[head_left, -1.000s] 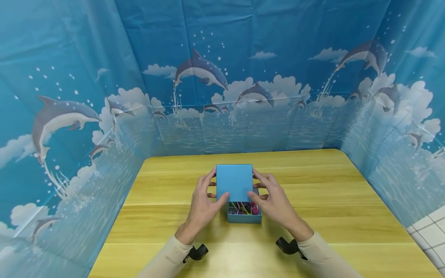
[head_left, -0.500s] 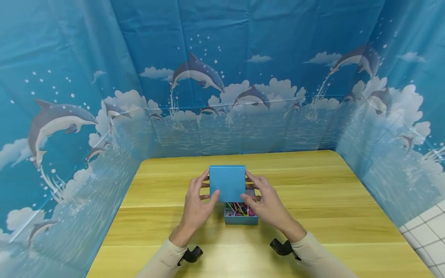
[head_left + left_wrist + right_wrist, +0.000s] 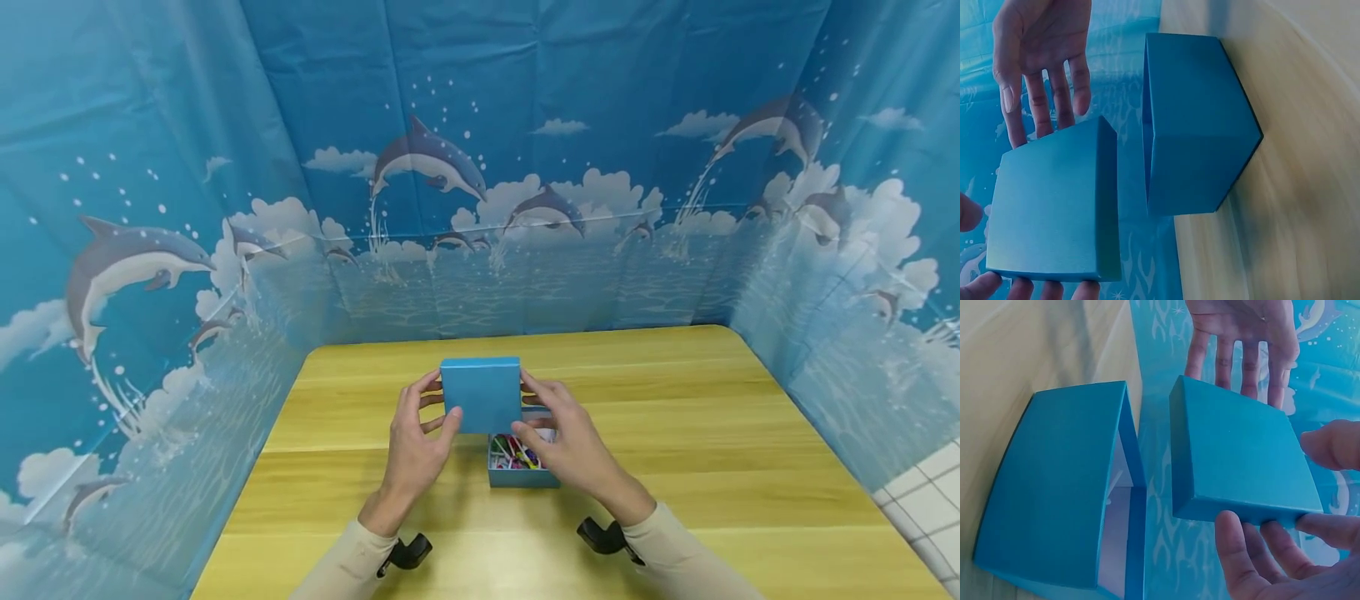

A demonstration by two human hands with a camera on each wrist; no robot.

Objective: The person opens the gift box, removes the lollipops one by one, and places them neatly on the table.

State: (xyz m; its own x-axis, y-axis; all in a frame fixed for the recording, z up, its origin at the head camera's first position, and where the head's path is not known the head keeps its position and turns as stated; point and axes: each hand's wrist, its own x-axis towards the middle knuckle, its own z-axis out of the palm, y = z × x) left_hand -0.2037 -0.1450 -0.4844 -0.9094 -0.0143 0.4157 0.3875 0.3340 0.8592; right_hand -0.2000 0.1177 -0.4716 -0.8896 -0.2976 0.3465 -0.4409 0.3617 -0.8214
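A square blue box lid [image 3: 482, 396] is held in the air between both hands, apart from the box and tilted up. My left hand [image 3: 415, 446] grips its left side, thumb near the lower corner. On the opposite side my right hand [image 3: 570, 446] holds the lid, fingers along the edge. Under and slightly right of it, the open blue box [image 3: 522, 479] stands on the table. Inside, partly hidden by the lid, lie colourful pieces with thin white sticks, like lollipops [image 3: 516, 452], among pale dividers. The right wrist view shows the lid [image 3: 1241, 450] clear of the box rim [image 3: 1113, 469].
The yellow wood-grain table [image 3: 675, 417] surrounds the box. A blue curtain [image 3: 480, 283] printed with dolphins hangs behind it and along both sides. A black camera mount [image 3: 410, 552] sits at each wrist. White floor tiles [image 3: 926, 492] show at the right.
Both hands have carried the lid leftward relative to the box and tilted it more upright, its front side face now showing. The box stays on the table, with more of its right part visible.
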